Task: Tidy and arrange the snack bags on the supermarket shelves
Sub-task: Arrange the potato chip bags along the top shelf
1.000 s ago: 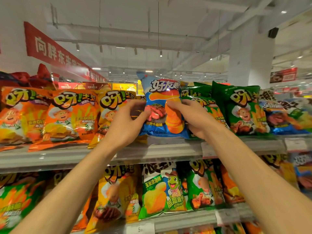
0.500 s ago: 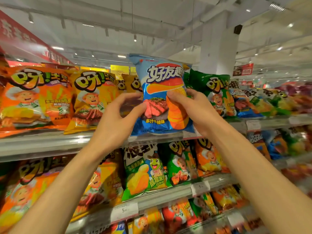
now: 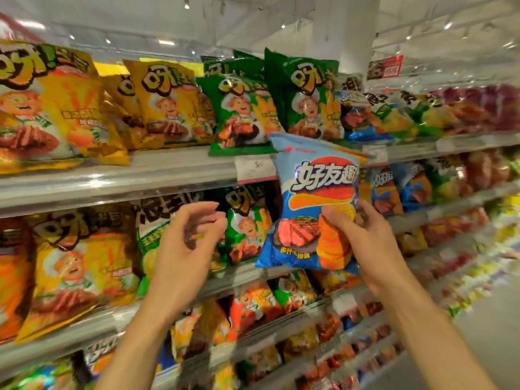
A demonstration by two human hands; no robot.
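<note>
My right hand (image 3: pixel 363 243) grips a blue chip bag (image 3: pixel 312 201) with a steak picture, thumb on its front, holding it upright in the air in front of the second shelf. My left hand (image 3: pixel 188 243) hovers to the left of the bag with fingers loosely curled and nothing in it. Behind, on the top shelf (image 3: pixel 140 175), stand yellow bags (image 3: pixel 166 105) and green bags (image 3: pixel 242 114). More blue bags (image 3: pixel 363 116) of the same kind sit further right on the top shelf.
Lower shelves (image 3: pixel 253 274) are packed with orange, green and blue snack bags. A white price tag (image 3: pixel 253 170) hangs on the top shelf edge just left of the held bag. The aisle floor (image 3: pixel 489 327) runs off to the right.
The blue bag has come off the top shelf and moved down and right. My left hand has let go of it; only my right hand holds it. The view has turned right.
</note>
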